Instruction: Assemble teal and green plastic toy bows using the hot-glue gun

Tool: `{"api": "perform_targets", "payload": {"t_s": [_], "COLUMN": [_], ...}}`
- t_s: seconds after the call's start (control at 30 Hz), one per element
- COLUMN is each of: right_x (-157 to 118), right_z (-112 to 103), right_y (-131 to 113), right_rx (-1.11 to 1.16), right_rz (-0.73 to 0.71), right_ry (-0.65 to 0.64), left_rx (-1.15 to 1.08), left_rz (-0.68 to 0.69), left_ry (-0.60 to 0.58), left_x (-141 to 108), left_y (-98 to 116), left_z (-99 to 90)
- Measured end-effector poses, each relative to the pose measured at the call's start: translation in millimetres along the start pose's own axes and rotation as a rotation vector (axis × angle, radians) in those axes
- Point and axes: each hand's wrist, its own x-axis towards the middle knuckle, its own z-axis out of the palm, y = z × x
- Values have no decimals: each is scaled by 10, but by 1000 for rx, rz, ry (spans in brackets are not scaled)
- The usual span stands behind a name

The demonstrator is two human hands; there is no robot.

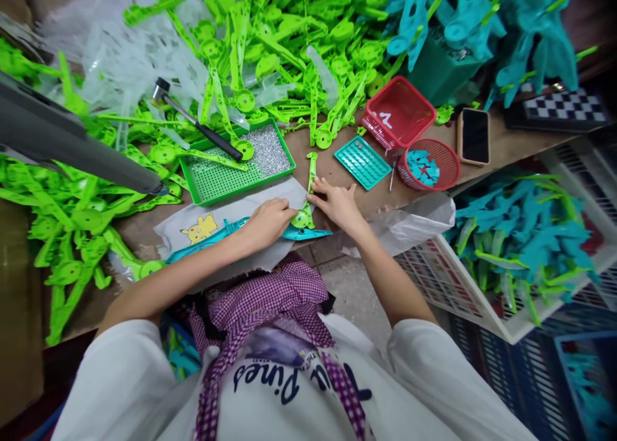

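A bright green plastic arm [303,219] stands out from a long turquoise plastic piece [308,234] at the table's front edge. My left hand [272,222] lies over the turquoise piece, fingers curled and closed, its fingertips at the green arm's wide end. What its fingers grip underneath is hidden. From the other side, my right hand [336,202] pinches the green arm's narrow upper stretch between thumb and fingers. A grey cloth [226,219] with a yellow cartoon figure lies under the turquoise piece.
Green arms [289,36] heap at the back and left. A hammer [202,123] rests across a green tray [216,177] of small metal pieces. To the right are a teal tray [363,162], red baskets [431,164], a phone [473,136] and a white crate [482,312]. A grey machine arm [72,132] juts in.
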Motion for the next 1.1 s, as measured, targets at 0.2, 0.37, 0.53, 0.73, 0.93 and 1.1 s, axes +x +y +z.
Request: {"api": "perform_targets", "payload": {"t_s": [0.2,0.37,0.53,0.73,0.93,1.1], "right_x": [-4,-14,-26,-348,-595,-587], "right_z": [-16,-2,12,69,336,374], "right_y": [-9,-30,9,-102,-225,-172], "right_rx": [-5,-7,1,-56,-72,-109], "right_rz": [3,14,-3,-127,-297,-319], "right_ry": [-5,0,10,145,40,2], "left_rx": [51,217,288,178,105,21], "left_rz": [18,89,110,77,63,-79], "left_ry": [-44,-70,-121,-135,-94,-38], "left_x": [-81,-105,-102,-88,-144,-235], "left_y": [40,160,194,104,48,-20], "left_z": [-18,42,5,-62,-39,-169]}}
